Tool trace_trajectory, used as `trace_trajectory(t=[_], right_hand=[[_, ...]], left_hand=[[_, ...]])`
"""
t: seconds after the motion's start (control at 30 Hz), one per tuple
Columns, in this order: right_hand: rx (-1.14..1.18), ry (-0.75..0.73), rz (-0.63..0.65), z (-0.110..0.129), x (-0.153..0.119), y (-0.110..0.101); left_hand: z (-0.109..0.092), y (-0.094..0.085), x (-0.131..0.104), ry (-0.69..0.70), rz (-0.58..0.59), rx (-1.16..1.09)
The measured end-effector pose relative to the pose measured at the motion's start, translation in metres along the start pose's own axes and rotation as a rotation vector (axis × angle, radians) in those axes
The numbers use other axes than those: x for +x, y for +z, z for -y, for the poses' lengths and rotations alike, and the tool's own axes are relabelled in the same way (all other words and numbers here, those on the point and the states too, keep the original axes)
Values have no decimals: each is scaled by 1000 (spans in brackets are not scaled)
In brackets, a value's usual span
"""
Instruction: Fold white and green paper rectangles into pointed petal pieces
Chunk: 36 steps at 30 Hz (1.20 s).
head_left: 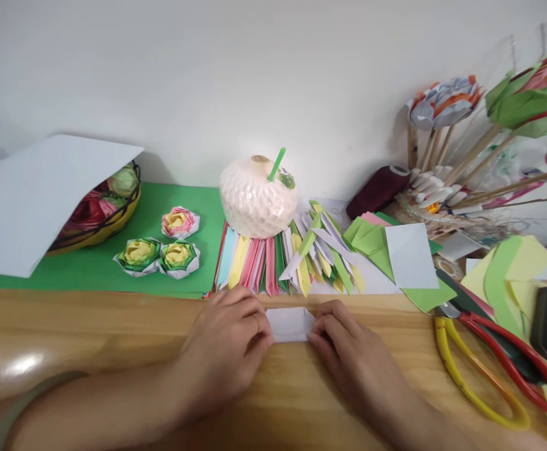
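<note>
- Wooden tabletop (pixel 114 326) borders a green sheet (pixel 86 275); white coconut-shaped ornament (pixel 257 203) is my landmark.
- Folded white paper (pixel 288 324) lies nearer me than the ornament; left hand (pixel 226 335) pinches one end, right hand (pixel 355 351) the other.
- Uneven pressure could skew its crease, I judge; fingertips hide both ends.
- Paper strips (pixel 270 266) crowd the ornament's near side; scissors (pixel 471 320) sit right, nearer me. Wider room: left-front.

A greenish bangle (pixel 24 399); thin ring (pixel 256 322) on left hand (pixel 233 338).
</note>
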State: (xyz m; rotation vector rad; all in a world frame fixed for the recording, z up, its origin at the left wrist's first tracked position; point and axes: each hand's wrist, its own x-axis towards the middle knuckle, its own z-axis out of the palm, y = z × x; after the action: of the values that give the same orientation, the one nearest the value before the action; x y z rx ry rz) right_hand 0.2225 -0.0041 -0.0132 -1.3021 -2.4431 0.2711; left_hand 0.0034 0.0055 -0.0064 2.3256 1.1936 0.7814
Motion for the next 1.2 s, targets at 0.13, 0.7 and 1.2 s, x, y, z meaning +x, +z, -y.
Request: trace_trajectory(t=[0.13, 0.7, 1.2], right_hand=[[22, 9, 44, -2, 1, -1], [86, 104, 71, 9, 4, -7], [18, 118, 68, 7, 7, -3]], left_hand=[[1, 0, 0, -18, -23, -7], [-7, 0, 3, -165, 86, -74], [-7, 1, 6, -200, 149, 18]])
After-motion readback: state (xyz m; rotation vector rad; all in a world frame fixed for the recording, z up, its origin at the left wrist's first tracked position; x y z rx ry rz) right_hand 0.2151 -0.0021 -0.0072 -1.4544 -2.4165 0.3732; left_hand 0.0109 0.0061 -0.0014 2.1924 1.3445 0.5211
